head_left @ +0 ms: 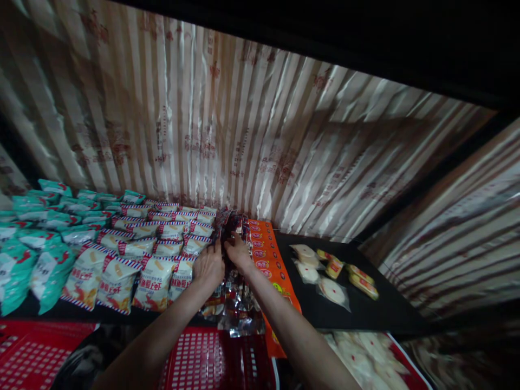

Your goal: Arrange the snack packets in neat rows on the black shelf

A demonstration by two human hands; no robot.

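Both my hands reach into a dark shelf full of snack packets. My left hand lies with curled fingers on a row of dark, shiny foil packets, next to white packets with red and blue striped edges. My right hand pinches the top of the dark foil packets standing at the back of that row. An orange row of packets lies just right of my right hand.
Teal packets fill the shelf's left side. A few small clear-wrapped round and yellow snacks lie on the black shelf surface at the right. Red plastic baskets sit below the shelf's front edge. A striped foil sheet lines the back.
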